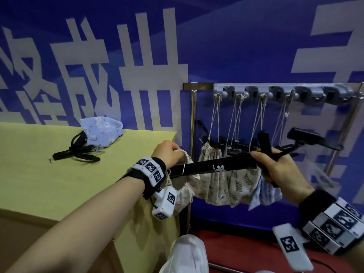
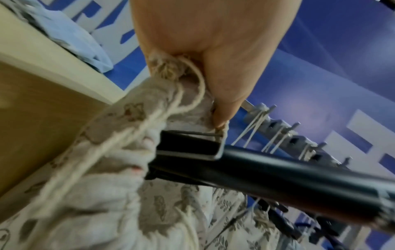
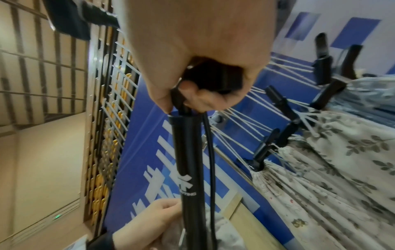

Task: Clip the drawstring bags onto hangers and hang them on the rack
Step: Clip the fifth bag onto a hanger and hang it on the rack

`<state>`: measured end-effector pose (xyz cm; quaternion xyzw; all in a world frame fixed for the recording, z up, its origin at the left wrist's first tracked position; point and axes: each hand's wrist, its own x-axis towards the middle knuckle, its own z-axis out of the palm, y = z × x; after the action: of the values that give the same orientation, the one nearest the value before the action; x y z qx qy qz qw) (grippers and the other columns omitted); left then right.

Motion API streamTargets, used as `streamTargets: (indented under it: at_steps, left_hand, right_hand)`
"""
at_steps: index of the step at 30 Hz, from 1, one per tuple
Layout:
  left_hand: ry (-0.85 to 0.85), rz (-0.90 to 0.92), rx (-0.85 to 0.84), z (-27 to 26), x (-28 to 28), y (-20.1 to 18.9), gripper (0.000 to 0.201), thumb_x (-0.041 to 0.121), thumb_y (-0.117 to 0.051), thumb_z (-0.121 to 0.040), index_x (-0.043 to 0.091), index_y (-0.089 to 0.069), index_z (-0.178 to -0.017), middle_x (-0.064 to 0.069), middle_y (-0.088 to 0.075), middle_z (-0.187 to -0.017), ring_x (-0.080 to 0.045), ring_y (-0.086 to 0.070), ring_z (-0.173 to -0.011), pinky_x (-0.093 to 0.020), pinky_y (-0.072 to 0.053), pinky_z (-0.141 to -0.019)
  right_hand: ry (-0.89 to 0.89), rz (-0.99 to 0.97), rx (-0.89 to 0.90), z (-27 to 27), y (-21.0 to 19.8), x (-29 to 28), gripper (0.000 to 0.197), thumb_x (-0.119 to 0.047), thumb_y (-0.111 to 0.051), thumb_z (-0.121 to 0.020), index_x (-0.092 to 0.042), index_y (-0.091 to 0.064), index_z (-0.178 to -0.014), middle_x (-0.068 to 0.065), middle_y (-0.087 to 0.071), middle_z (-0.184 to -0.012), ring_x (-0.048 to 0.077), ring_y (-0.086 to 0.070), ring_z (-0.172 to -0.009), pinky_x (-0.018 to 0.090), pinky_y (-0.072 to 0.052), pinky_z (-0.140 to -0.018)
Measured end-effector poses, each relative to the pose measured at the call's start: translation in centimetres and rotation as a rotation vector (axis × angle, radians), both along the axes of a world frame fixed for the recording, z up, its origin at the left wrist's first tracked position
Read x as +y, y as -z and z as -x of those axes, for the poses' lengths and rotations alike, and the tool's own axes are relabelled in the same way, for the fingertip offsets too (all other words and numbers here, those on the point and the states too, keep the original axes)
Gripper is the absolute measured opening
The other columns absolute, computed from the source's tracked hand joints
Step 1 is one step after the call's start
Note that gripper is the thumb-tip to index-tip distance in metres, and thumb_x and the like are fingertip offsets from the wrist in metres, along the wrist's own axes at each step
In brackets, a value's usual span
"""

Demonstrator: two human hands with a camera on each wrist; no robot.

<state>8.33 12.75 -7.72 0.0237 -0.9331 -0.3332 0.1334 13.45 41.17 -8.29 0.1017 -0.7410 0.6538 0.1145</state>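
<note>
Bag and hanger held up beside the rack, in front of a blue banner wall

The left hand (image 1: 169, 152) pinches the gathered top of a cream drawstring bag (image 2: 102, 169) at the near end of a black hanger (image 1: 214, 166); the right hand (image 1: 279, 166) grips the hanger's far end. To the left is a yellow-green table (image 1: 39, 174) – a blue floral bag (image 1: 101, 130) and spare hangers (image 1: 76, 150) lie at its far side. On the right the metal rack (image 1: 275, 91) stands against the blue banner wall (image 1: 236, 46) with large white characters – four bags (image 1: 236, 184) hang there by their cords.
</note>
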Motion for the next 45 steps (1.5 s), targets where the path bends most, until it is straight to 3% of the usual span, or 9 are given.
streamTargets:
  at_steps: [4, 10, 16, 21, 26, 31, 39, 42, 45]
  left_hand:
    - [0.047, 0.035, -0.006, -0.5, 1.3, 0.7, 0.023, 0.026, -0.060, -0.085, 0.009, -0.075, -0.081, -0.009, -0.072, -0.084, -0.025, -0.064, -0.081, -0.032, -0.050, -0.071]
    - [0.151, -0.031, 0.070, -1.5, 2.8, 0.0, 0.023, 0.021, -0.059, -0.090, 0.004, -0.074, -0.088, -0.010, -0.072, -0.090, -0.024, -0.062, -0.083, -0.032, -0.045, -0.071]
    - [0.190, -0.503, 0.007, -2.4, 5.4, -1.1, 0.038, 0.018, -0.065, -0.087, 0.016, -0.047, -0.053, 0.003, -0.044, -0.048, -0.017, -0.039, -0.052, -0.027, -0.034, -0.057]
    - [0.194, -0.768, -0.087, -2.3, 6.1, -1.5, 0.013, 0.000, -0.048, -0.092, 0.001, -0.061, -0.093, -0.014, -0.063, -0.098, -0.030, -0.063, -0.093, -0.037, -0.049, -0.086]
    - [0.320, -0.829, -0.153, -3.5, 5.7, -2.2, 0.031, -0.013, -0.038, -0.089, 0.009, -0.057, -0.100, -0.010, -0.058, -0.096, -0.014, -0.056, -0.075, -0.016, -0.043, -0.058]
    - [0.426, -0.510, -0.264, -5.2, 5.9, -1.8, 0.054, -0.022, -0.045, -0.072, 0.013, -0.065, -0.108, -0.012, -0.057, -0.097, -0.015, -0.054, -0.075, -0.023, -0.047, -0.059]
    - [0.437, 0.037, -0.197, -5.5, 7.0, 0.7, 0.045, -0.011, -0.060, -0.075, 0.018, -0.070, -0.108, -0.004, -0.055, -0.134, -0.018, -0.052, -0.122, -0.031, -0.050, -0.093]
    - [0.411, 0.281, -0.037, -5.8, 6.6, 1.3, 0.039, -0.009, -0.053, -0.083, 0.015, -0.072, -0.108, -0.006, -0.057, -0.123, -0.019, -0.051, -0.119, -0.016, -0.038, -0.083]
    - [0.420, 0.430, 0.085, -5.6, 5.6, 2.0, 0.031, -0.005, -0.050, -0.089, 0.010, -0.072, -0.105, -0.008, -0.053, -0.112, -0.026, -0.052, -0.107, -0.024, -0.043, -0.088]
  right_hand:
    - [-0.080, -0.078, 0.063, -0.5, -0.9, -1.6, 0.028, -0.040, -0.069, -0.081, -0.012, -0.068, -0.083, -0.003, -0.065, -0.062, 0.020, -0.057, -0.057, 0.031, -0.041, -0.054]
    - [0.009, -0.382, 0.069, -0.8, -1.4, -4.2, 0.020, -0.042, -0.066, -0.086, -0.029, -0.060, -0.072, -0.018, -0.053, -0.047, -0.001, -0.045, -0.042, 0.024, -0.034, -0.051]
    - [-0.015, -0.485, -0.028, -0.7, -0.4, -5.9, 0.024, -0.042, -0.062, -0.090, -0.025, -0.061, -0.106, -0.006, -0.068, -0.088, 0.008, -0.062, -0.074, 0.020, -0.042, -0.058]
    - [-0.138, -0.056, -0.281, 0.1, 0.0, -5.8, 0.037, -0.012, -0.061, -0.090, -0.018, -0.045, -0.123, 0.011, -0.066, -0.094, 0.020, -0.061, -0.069, 0.034, -0.050, -0.064]
    - [-0.233, 0.090, -0.303, 0.7, 1.3, -4.3, 0.043, 0.003, -0.053, -0.090, -0.018, -0.053, -0.128, 0.007, -0.065, -0.117, 0.022, -0.065, -0.104, 0.037, -0.053, -0.092]
    - [-0.180, -0.036, -0.134, 0.5, 4.6, -4.7, 0.040, 0.005, -0.052, -0.091, -0.022, -0.062, -0.118, 0.010, -0.068, -0.114, 0.018, -0.064, -0.102, 0.029, -0.049, -0.087]
    - [0.021, -0.127, -0.215, 0.9, 11.8, -6.8, 0.027, -0.011, -0.058, -0.092, -0.028, -0.051, -0.111, -0.004, -0.060, -0.105, 0.008, -0.059, -0.091, 0.025, -0.048, -0.079]
    - [0.124, -0.139, -0.269, 1.5, 13.4, -6.7, 0.016, -0.008, -0.062, -0.088, -0.023, -0.060, -0.093, 0.005, -0.065, -0.088, 0.017, -0.062, -0.075, 0.034, -0.051, -0.071]
    - [0.142, -0.079, -0.329, 2.1, 14.2, -6.0, 0.013, -0.004, -0.062, -0.088, -0.015, -0.065, -0.093, 0.008, -0.068, -0.072, 0.019, -0.061, -0.060, 0.035, -0.053, -0.061]
